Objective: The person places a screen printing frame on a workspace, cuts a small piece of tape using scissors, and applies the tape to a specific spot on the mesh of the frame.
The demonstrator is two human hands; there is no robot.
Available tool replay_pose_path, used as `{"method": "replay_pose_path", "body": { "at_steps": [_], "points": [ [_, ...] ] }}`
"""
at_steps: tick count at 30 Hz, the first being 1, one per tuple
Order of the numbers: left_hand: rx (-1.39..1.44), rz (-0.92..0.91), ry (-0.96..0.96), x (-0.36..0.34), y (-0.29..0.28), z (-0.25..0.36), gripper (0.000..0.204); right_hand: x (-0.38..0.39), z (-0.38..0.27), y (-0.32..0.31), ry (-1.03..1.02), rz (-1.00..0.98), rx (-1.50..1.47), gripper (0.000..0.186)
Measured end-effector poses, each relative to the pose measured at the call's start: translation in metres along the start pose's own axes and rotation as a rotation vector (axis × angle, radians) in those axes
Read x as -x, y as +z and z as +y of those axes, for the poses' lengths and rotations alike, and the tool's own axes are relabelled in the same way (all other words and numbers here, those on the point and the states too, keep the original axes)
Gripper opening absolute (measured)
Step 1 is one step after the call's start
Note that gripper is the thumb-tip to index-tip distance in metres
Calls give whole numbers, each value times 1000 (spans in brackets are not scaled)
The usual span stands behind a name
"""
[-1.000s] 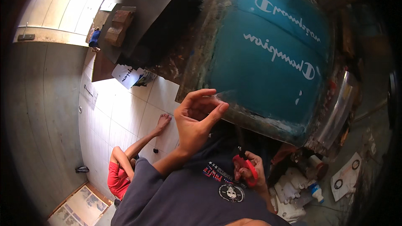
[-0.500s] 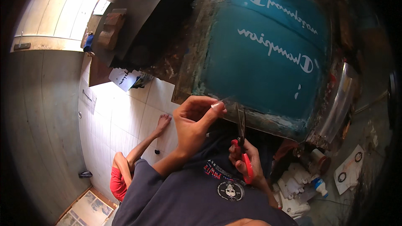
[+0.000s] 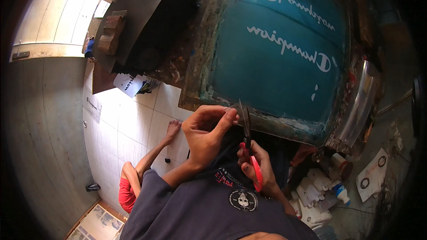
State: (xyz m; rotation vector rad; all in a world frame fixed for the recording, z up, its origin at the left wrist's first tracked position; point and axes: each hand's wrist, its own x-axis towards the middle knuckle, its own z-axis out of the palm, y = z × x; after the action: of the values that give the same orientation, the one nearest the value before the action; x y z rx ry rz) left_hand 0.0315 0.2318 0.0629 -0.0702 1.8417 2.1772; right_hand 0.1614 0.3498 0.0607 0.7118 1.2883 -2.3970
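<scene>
My left hand [image 3: 202, 133] pinches a small, thin, see-through strip [image 3: 231, 106] between thumb and fingertips; its exact kind is unclear. My right hand [image 3: 262, 162] grips a pair of scissors [image 3: 255, 173] with red handles. The dark blades point up and away from me, slightly spread, right beside the left fingertips and the strip's end. Just beyond both hands lies a screen-printing frame [image 3: 200, 91] with teal mesh [image 3: 262, 75] and pale mirrored lettering. The blade tips overlap its near edge in the view.
Dark sheets [image 3: 138, 22] are stacked at the far left with a wooden block [image 3: 111, 33] on them. White containers [image 3: 316, 186] and a small bottle [image 3: 341, 193] stand low at the right. Another person's bare leg [image 3: 153, 153] extends over the tiled floor [image 3: 133, 124] at left.
My right hand has brought the scissors leftward, so their blades are now close to the strip and look wider apart. My left hand keeps its pinch and has barely moved.
</scene>
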Motion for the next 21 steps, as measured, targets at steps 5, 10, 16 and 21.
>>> {"method": "replay_pose_path", "body": {
  "at_steps": [5,10,16,21],
  "points": [
    [26,-6,-17,1,0,0,9,-5,3,2,-47,5,-52,36],
    [-8,10,-4,2,1,-1,10,-6,2,2,-47,14,1,38],
    [-27,16,23,3,2,-3,10,-8,-1,4,-63,17,-19,37],
    [-67,15,44,4,2,-4,10,-9,-3,4,-76,22,-47,35]
  ]
}}
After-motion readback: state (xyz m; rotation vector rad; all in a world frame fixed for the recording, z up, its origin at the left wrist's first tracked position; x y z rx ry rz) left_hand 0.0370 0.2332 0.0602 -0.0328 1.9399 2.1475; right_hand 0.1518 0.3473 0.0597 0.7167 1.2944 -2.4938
